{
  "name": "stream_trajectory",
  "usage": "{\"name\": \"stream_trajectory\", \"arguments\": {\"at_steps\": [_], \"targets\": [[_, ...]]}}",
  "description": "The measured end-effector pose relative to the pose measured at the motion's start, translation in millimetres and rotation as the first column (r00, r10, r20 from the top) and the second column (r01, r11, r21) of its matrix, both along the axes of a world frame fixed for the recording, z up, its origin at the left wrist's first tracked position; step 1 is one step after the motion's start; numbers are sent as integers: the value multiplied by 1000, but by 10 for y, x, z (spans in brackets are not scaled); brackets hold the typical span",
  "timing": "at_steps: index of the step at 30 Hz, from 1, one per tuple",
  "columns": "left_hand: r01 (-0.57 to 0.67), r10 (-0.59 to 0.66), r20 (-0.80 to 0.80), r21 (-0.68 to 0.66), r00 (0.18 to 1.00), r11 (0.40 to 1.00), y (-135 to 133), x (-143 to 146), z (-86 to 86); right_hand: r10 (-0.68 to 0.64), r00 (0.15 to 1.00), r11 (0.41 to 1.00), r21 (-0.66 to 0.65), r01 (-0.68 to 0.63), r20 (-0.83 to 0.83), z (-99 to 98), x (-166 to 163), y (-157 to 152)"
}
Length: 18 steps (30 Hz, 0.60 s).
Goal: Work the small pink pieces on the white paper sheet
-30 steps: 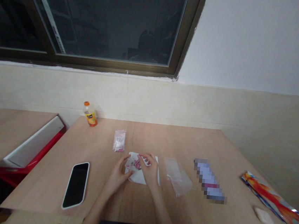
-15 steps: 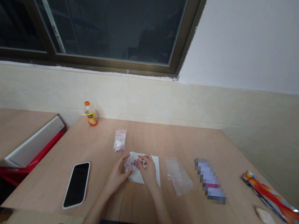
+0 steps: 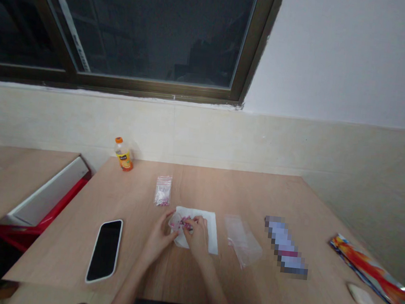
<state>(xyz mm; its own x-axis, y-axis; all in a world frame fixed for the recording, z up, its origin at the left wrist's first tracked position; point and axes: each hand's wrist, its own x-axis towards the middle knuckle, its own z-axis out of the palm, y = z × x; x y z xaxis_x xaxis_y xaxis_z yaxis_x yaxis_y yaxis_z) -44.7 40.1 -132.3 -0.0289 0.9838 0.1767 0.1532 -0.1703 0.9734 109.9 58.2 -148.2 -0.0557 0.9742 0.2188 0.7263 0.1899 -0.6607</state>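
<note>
Our left hand [image 3: 158, 237] and right hand [image 3: 198, 238] pinch narrowly on the light, soft clear bag [image 3: 174, 223] at 12 o'clock, best held by its edges.

Far ahead of the fingers [image 3: 195, 223] stands a wall with cream tiles [image 3: 225, 140] on its lower part and white paint [image 3: 340, 55] above. Ahead and to the left is a dark window [image 3: 136, 26] in a brown frame. Under the fingers is a wooden table [image 3: 71, 254], and further left is another wooden table [image 3: 10, 176].
</note>
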Motion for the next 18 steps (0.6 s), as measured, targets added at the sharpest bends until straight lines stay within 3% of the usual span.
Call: {"name": "stream_trajectory", "arguments": {"at_steps": [9, 18], "targets": [[-31, 31, 7, 1, 1000, 1000, 6, -6, 9, 36, 999, 999, 20, -36, 13, -164, -135, 121], [-7, 8, -21, 38, 1000, 999, 7, -48, 5, 105, 994, 994, 2, -105, -21, -166, -89, 121]]}}
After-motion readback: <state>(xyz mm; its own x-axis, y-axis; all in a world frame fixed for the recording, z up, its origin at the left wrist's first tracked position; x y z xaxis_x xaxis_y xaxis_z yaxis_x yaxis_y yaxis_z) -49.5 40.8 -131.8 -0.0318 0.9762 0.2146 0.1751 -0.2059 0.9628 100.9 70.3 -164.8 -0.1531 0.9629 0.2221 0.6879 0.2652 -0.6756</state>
